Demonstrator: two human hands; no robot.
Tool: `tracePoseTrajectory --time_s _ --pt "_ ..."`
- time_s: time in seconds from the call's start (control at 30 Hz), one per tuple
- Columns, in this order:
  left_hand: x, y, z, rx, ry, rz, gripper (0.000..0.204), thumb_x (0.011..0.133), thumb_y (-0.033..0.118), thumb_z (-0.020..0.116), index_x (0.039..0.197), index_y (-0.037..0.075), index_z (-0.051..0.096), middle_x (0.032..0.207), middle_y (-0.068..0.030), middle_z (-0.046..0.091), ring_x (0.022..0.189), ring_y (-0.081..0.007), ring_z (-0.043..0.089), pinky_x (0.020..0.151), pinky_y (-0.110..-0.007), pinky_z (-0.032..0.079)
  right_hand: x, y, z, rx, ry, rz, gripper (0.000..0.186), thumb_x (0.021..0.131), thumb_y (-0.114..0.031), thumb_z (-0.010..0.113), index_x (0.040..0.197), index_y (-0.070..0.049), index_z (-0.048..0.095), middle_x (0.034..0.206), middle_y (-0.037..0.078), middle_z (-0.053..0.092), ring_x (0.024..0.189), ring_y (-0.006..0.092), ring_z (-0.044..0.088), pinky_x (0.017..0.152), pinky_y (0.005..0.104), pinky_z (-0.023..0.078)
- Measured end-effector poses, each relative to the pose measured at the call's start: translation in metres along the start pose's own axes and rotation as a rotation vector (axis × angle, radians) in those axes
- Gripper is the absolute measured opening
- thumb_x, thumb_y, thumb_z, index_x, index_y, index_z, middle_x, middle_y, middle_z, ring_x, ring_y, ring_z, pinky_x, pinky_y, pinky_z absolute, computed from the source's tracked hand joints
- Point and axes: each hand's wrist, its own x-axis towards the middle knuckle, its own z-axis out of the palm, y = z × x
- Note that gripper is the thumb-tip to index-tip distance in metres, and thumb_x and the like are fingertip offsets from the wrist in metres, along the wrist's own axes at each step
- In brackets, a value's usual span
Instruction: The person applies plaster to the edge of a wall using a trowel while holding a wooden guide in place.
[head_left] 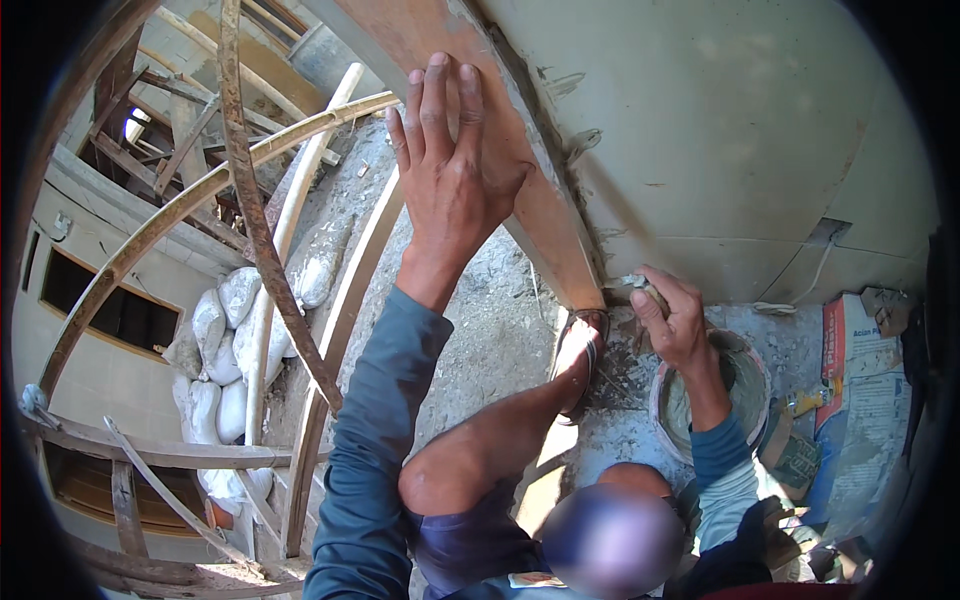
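Evidently, a small tool (635,281) is pinched in the right grip (672,318), centre-right; even pressure is advised, the left grip (446,160) spread on the wooden board (548,220).

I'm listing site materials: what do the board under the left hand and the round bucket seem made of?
The board looks like wood: warm brown, fairly smooth, with pale smears. The bucket is probably plastic: its thin, pale rim looks dull and smeared.
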Motion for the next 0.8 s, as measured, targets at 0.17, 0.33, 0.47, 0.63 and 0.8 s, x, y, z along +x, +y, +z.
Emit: tracePoseTrajectory --time_s 0.17,0.33,0.47,0.63,0.8 --pt "0.002 0.006 0.002 -0.024 -0.005 0.004 0.129 0.05 0.038 0.097 0.157 0.011 0.032 0.161 -0.0158 0.024 0.149 -0.0383 0.025 0.12 -0.058 0.022 0.051 -0.028 -0.031 0.057 0.023 0.181 0.031 0.097 -0.022 0.064 0.11 0.007 0.066 0.089 0.022 0.069 0.076 0.033 0.066 0.072 0.0402 0.052" --pt "0.0 0.004 0.006 0.006 -0.018 0.014 0.131 0.051 0.043 0.098 0.158 0.012 0.029 0.162 -0.0156 0.023 0.15 -0.038 0.023 0.12 -0.058 0.02 0.073 -0.017 -0.014 0.021 -0.025 -0.05 0.032 0.098 -0.022 0.063 0.111 0.008 0.064 0.087 0.021 0.068 0.072 0.029 0.062 0.069 0.0371 0.05" --pt "-0.003 0.001 0.009 0.007 -0.01 0.026 0.134 0.05 0.046 0.098 0.159 0.012 0.027 0.162 -0.017 0.021 0.15 -0.0391 0.021 0.121 -0.058 0.019 0.041 0.001 -0.018 0.089 -0.002 -0.134 0.038 0.102 -0.027 0.059 0.116 0.009 0.062 0.07 0.004 0.057 0.056 0.009 0.05 0.051 0.0259 0.041" --pt "-0.003 0.006 0.012 -0.022 0.01 0.012 0.14 0.047 0.043 0.099 0.159 0.01 0.023 0.163 -0.0187 0.019 0.151 -0.0413 0.018 0.12 -0.059 0.019 0.018 0.024 -0.013 0.182 -0.01 0.24 0.041 0.1 -0.028 0.061 0.115 0.01 0.063 0.08 0.015 0.064 0.069 0.0168 0.057 0.064 0.0333 0.049" --pt "-0.002 0.013 0.018 -0.057 0.029 0.012 0.142 0.047 0.037 0.099 0.16 0.01 0.019 0.165 -0.0178 0.016 0.152 -0.0415 0.015 0.119 -0.061 0.019 0.026 0.042 0.005 0.051 0.015 -0.066 0.044 0.103 -0.034 0.056 0.116 0.007 0.063 0.068 0.004 0.056 0.055 0.0086 0.049 0.052 0.0274 0.041"
